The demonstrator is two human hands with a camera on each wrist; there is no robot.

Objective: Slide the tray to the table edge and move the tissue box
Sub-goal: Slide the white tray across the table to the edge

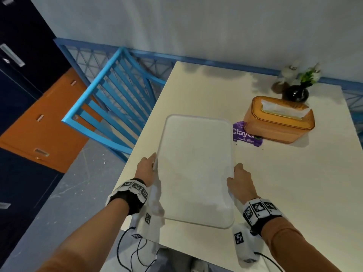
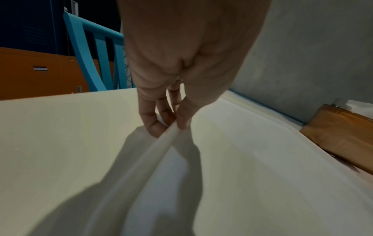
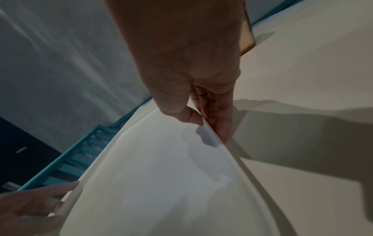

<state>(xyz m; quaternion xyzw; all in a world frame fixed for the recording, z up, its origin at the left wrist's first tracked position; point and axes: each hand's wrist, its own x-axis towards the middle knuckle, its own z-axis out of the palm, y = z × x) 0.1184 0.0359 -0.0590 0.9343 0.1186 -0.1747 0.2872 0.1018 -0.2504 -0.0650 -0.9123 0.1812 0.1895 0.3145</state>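
Black wristbands, checkered marker tags, black cables.

A white tray is gripped at its long rims by the left hand and right hand on the cream table, an orange tissue box being seen just beyond.

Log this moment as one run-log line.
left hand: pinches tray left rim | right hand: pinches right rim | tray: near table edge | tissue box: untouched

Tray on the table near its front edge; tissue box behind-right, vase behind it
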